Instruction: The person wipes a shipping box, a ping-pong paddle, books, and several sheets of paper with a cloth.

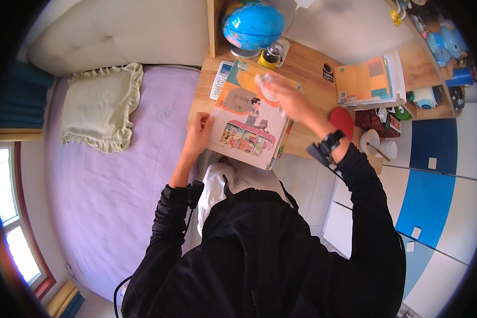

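A paperback schoolbook [242,129] with a cartoon figure on its cover lies slanted on top of other books. Its lower end reaches past the front of the wooden desk [308,145]. My left hand [200,129] grips its left edge, thumb near the cover and fingers curled. Over the upper right of the cover is my right hand [292,101], blurred, with a crumpled white tissue or cloth [265,81] in its fingers. Part of the cover is hidden behind that hand.
Behind the book stand a globe [252,26] and a yellow-and-black bottle [270,55]. A white calculator-like device [221,79] pokes out at the left. To the right are stacked books [361,81], a red paddle-shaped object [341,122] and a bowl [369,142]. A bed [115,190] adjoins the desk.
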{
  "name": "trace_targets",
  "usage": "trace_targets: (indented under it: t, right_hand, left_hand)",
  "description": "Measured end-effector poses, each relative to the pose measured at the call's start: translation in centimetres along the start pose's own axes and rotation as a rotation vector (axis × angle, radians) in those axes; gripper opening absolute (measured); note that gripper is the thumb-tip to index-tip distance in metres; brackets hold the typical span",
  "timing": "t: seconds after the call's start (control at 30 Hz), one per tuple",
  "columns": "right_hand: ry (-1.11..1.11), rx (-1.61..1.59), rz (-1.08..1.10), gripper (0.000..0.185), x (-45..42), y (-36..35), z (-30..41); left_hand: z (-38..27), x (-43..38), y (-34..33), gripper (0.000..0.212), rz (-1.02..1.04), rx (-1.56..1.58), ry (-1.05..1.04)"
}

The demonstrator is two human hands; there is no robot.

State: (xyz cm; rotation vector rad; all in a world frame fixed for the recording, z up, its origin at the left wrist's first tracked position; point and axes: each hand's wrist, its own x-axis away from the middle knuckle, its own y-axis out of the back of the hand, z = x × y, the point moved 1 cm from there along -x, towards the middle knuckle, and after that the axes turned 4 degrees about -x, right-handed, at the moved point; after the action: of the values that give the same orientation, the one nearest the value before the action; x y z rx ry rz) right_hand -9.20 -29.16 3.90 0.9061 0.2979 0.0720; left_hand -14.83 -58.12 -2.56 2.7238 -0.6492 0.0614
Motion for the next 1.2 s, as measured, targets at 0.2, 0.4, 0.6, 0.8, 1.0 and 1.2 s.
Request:
trace_targets:
  t: [0.2, 0.4, 0.6, 0.8, 1.0, 1.2]
  right_hand:
    - [-0.081, -0.310, 0.042, 0.054, 1.8, -2.8, 2.6]
    - [0.224, -0.169, 0.276, 0.052, 5.5, -5.9, 10.8]
    - [-0.086, -0.390, 0.086, 0.042, 5.1, -2.7, 9.2]
    - [-0.699, -0.869, -0.598, 0.030, 6.7, 4.6, 5.6]
    - [-0.599, -1.762, -0.485, 0.061, 4.9, 5.5, 9.0]
    - [-0.465, -1.448, -0.657, 0.039, 1.4, 3.5, 13.3]
  left_hand:
    - [-1.9, -0.1, 0.2, 0.023, -0.039, -0.265, -0.047]
    - [-7.2, 1.1, 1.2, 0.022, 0.004, -0.222, 0.011]
    - [-6.9, -0.2, 2.0, 0.029, 0.277, -0.048, 0.050]
    - [-11.5, 1.1, 4.6, 0.030, 0.291, 0.242, -0.090]
    - [-12.9, 1.1, 5.0, 0.033, 0.290, 0.590, -0.055]
    - [-13.1, 1.2, 2.1, 0.048, -0.059, -0.369, -0.366]
